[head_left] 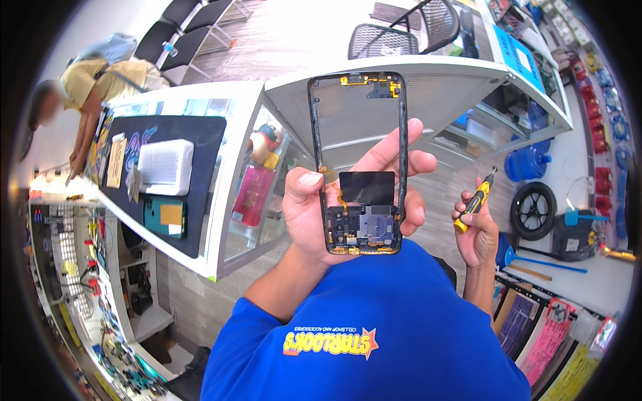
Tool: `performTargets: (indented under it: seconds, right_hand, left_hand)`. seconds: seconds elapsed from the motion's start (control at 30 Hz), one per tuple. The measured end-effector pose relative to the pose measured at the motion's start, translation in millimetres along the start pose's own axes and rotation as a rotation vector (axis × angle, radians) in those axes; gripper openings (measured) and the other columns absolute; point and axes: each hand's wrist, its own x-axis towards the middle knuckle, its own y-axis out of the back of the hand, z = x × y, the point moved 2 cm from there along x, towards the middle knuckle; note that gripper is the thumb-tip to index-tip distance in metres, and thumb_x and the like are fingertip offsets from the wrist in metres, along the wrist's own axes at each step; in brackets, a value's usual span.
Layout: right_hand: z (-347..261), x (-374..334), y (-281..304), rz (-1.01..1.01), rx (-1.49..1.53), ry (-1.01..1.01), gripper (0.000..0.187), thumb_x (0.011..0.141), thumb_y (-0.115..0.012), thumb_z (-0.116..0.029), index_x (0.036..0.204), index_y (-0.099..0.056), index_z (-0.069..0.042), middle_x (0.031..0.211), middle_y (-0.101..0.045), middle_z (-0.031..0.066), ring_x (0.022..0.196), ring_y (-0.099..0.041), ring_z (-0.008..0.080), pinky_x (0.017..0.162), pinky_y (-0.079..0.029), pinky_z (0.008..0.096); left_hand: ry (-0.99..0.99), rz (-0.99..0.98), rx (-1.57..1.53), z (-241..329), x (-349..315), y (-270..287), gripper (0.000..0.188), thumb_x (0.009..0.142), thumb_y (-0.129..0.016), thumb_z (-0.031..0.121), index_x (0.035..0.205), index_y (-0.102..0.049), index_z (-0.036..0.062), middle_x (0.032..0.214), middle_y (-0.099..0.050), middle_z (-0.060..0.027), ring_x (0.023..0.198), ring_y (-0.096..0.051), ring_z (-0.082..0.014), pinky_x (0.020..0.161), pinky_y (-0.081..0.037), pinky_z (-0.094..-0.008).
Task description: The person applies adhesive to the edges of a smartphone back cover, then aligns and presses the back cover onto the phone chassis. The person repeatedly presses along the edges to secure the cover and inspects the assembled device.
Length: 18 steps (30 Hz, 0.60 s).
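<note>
Ahead of blue shirt (401,301), left hand (305,217) fingers grip stripped smartphone frame (374,224); right of shirt, right hand (477,242) fingers clasp yellow-black screwdriver (474,203).

To your left, a white, glass-sided bench (231,160) stands on a grey plank floor (194,294). Farther off you see brightly lit black chairs (159,37) and a dark mesh chair (382,43); white shelves (155,317) stand nearer you.

We count one phone frame (378,226), one yellow-and-black screwdriver (474,206), one dark mat (208,150), one white box (166,167), one mesh chair (382,43) and one black wheel (533,210).
</note>
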Motion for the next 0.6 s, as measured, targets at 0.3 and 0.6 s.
performTargets:
  seconds: [0.3, 0.6]
  right_hand:
    - [-19, -13, 37, 0.206, -0.051, 0.257, 0.098, 0.07, -0.051, 0.016, 0.159, -0.024, -0.014, 0.119, -0.046, 0.0066, 0.092, -0.053, 0.0199, 0.084, -0.047, 0.0321]
    - [-113, 31, 117, 0.195, -0.048, 0.344, 0.094, 0.072, -0.054, 0.016, 0.157, -0.028, -0.016, 0.121, -0.046, 0.0062, 0.097, -0.054, 0.0207, 0.087, -0.048, 0.0335]
  left_hand:
    - [0.103, 0.009, -0.027, -7, 31, 28, 0.109, 0.081, -0.057, 0.052, 0.165, -0.006, 0.0036, 0.156, -0.036, -0.0245, 0.112, -0.062, -0.0377, 0.092, -0.053, -0.044]
    - [0.07, 0.058, 0.091, -69, 98, 60, 0.102, 0.083, -0.054, 0.049, 0.163, -0.012, 0.0008, 0.153, -0.04, -0.0233, 0.112, -0.062, -0.0366, 0.093, -0.052, -0.0436]
